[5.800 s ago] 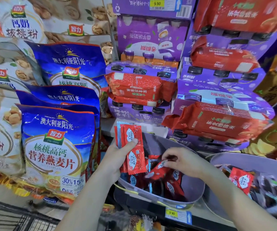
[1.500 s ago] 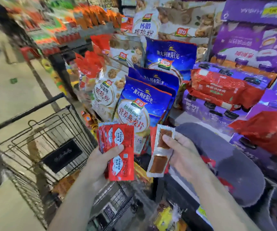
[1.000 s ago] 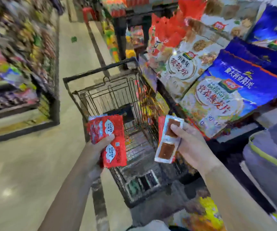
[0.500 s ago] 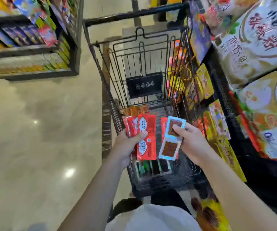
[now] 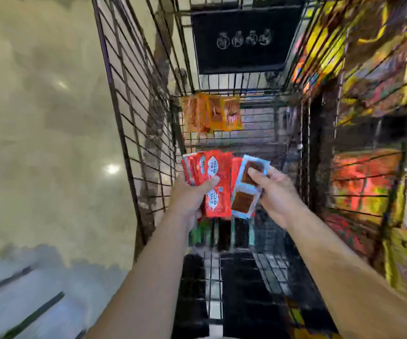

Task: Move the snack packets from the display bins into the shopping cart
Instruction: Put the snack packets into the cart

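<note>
Now outstretched over cart: left grip clamps red packets, right grip blue-edged packet.

- Left hand: raised ahead of the body, thumb laid across the front of a fanned stack of red snack packets, fingers curled behind it.
- Left forearm: bare, reaching forward from lower left.
- Right hand: level with the left, near it but apart, thumb and curled fingers pinching a blue-edged snack packet near its top.
- Right forearm: bare, reaching forward from lower right.
</note>
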### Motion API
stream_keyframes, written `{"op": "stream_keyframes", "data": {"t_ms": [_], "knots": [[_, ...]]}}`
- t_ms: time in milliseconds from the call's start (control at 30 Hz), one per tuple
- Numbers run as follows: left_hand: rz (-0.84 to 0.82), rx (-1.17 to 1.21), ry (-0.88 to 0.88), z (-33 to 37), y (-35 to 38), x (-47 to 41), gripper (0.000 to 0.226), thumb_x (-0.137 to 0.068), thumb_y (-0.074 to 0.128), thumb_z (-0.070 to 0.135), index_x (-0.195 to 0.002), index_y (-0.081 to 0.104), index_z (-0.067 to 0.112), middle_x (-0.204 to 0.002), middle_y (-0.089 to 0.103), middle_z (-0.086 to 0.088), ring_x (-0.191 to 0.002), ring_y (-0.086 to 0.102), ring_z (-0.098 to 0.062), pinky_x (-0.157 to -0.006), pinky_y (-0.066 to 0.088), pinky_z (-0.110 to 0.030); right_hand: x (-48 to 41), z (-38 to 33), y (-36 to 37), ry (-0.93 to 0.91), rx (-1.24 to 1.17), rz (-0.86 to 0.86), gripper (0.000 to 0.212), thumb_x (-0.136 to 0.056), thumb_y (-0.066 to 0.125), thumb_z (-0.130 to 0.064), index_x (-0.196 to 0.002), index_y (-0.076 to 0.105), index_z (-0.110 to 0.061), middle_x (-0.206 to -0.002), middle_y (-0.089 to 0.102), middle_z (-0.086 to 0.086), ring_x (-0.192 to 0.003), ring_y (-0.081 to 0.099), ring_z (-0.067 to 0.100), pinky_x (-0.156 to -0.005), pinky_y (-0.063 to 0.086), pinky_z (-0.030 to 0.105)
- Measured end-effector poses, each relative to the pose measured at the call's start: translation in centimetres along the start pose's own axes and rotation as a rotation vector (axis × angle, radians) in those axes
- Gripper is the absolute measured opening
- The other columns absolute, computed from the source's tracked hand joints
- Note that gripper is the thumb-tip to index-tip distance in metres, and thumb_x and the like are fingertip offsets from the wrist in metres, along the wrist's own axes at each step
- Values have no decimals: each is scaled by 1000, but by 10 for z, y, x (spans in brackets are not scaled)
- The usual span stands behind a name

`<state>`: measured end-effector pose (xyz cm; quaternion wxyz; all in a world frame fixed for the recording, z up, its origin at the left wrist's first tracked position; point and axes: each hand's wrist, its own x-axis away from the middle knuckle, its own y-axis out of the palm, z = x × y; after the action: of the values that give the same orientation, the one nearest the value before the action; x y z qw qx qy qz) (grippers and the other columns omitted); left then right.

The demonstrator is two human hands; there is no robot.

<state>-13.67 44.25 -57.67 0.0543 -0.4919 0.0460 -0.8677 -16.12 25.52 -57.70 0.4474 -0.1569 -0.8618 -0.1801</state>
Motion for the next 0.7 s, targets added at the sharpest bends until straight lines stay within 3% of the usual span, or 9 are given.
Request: {"op": "stream_keyframes", "data": {"t_ms": [33, 133, 200, 300, 367, 467, 533, 633, 700], "knots": [[24, 5, 0, -5, 3, -13, 39, -84, 88, 8, -119, 70, 10, -93, 82, -2, -74, 79, -14, -56, 61, -32, -15, 6, 0, 6, 2, -3, 31, -102, 54, -3, -133, 59, 2, -123, 64, 27, -108, 59, 34, -103, 47, 56], [80, -34, -2, -16, 6, -49, 31, -83, 89, 7, -106, 71, 18, -93, 80, 1, -70, 77, -7, -64, 58, -27, -57, 25, -1, 12, 46, -37, 25, -103, 57, -9, -127, 65, -5, -118, 72, 16, -99, 69, 30, -85, 58, 43], [86, -59, -26, -23, 5, -72, 35, -83, 90, 11, -108, 69, 23, -95, 80, 6, -68, 75, 0, -55, 55, -20, -80, 36, -1, 20, 94, -73, 21, -103, 62, -17, -122, 70, -15, -113, 78, 6, -99, 76, 24, -73, 60, 32], [134, -71, -28, -32, 5, -101, 36, -81, 90, 8, -105, 68, 23, -80, 80, 11, -65, 75, 1, -47, 56, -17, -109, 51, 2, 27, 152, -68, 15, -101, 66, -21, -113, 73, -23, -110, 79, 2, -103, 76, 23, -88, 60, 44], [175, -90, -13, -36, 7, -114, 39, -79, 91, 6, -108, 69, 21, -85, 81, 8, -74, 78, -8, -64, 66, -31, -123, 59, 7, 10, 205, -53, 11, -99, 70, -22, -109, 74, -23, -109, 79, 2, -104, 75, 26, -97, 57, 53], [230, -169, 12, -40, 10, -127, 60, -74, 96, 12, -123, 61, 15, -109, 77, -2, -96, 77, -23, -91, 62, -49, -136, 69, 11, -71, 386, 14, 8, -94, 75, -29, -102, 74, -27, -106, 78, -1, -101, 74, 22, -97, 58, 52], [282, -296, 56, -41, 13, -130, 67, -70, 99, 24, -119, 54, 17, -108, 72, 1, -102, 74, -25, -95, 59, -48, -140, 71, 11, -112, 519, 49, 17, -94, 75, -30, -110, 73, -26, -111, 76, -2, -105, 72, 20, -98, 57, 45], [350, -477, 146, -41, 17, -124, 85, -64, 102, 36, -129, 50, 18, -119, 67, 1, -117, 67, -24, -102, 54, -42, -138, 68, 10, -146, 626, 102, 41, -96, 74, -26, -133, 62, -11, -108, 70, -6, -105, 69, 17, -88, 53, 14], [368, -630, 171, -41, 21, -116, 108, -66, 98, 47, -150, 39, 12, -143, 57, -10, -135, 56, -30, -113, 47, -48, -130, 65, 11, -140, 665, 132, 56, -98, 71, -26, -148, 49, -12, -116, 67, 0, -108, 67, 17, -90, 52, 17]]}}
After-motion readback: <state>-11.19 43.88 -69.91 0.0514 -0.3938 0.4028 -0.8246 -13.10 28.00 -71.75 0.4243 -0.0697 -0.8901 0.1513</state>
